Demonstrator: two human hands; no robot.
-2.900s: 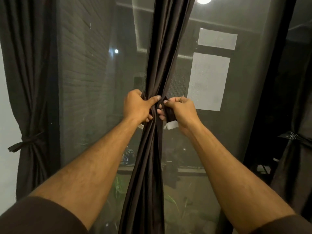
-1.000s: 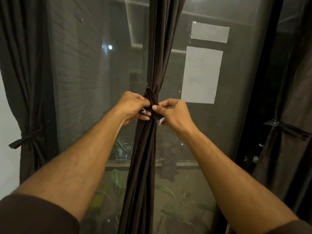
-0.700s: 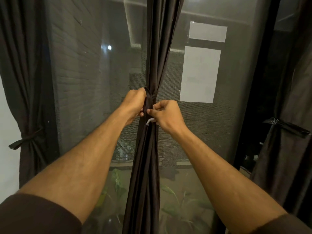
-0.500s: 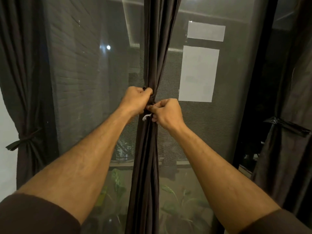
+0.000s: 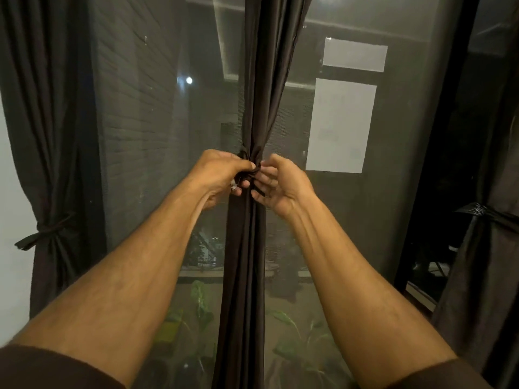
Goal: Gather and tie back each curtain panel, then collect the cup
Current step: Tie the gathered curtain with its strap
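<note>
Dark tie (image 5: 250,173) between hands | left hand (image 5: 222,175) pinches it | right hand (image 5: 283,183) apparently loose-fingered

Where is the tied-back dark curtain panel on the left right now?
In the head view, the tied-back dark curtain panel hangs at the far left edge beside the window glass, cinched by a dark fabric tie, left of the left forearm.

The middle curtain panel (image 5: 247,248) is plain dark brown with a faint sheen, and the tie (image 5: 250,161) cinched round it is the same dark brown, with a small white tag (image 5: 234,187) showing beside it. The left curtain panel (image 5: 50,130) is plain dark grey-brown, its tie (image 5: 42,237) darker. The right curtain panel (image 5: 483,276) is dark brown; its tie (image 5: 483,213) is black with thin pale lines. Both sleeves (image 5: 50,369) are dark brown. The paper sheets (image 5: 341,124) are plain pale grey-white. The leaves (image 5: 200,300) below are green
</note>
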